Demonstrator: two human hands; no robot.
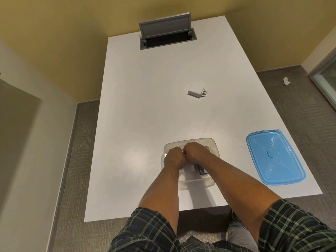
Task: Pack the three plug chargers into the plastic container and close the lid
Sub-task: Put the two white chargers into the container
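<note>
A clear plastic container (pixel 214 142) sits on the white table near its front edge. Both my hands are over it with fingers curled, knuckles touching. My left hand (pixel 172 157) is over its left side, my right hand (pixel 195 151) over its middle. What the fingers enclose is hidden. Below my wrists, inside the container, lie a white plug charger (pixel 190 167) and a dark plug charger (pixel 202 171) side by side. Another white plug charger (pixel 196 90) lies on the table farther away, prongs pointing right. The blue lid (pixel 274 157) lies flat to the right of the container.
The white table (pixel 136 115) has an open grey cable hatch (pixel 167 36) at its far end. Yellow walls stand behind and to the left. Grey carpet surrounds the table, with a scrap of white paper (pixel 287 81) on the floor at right.
</note>
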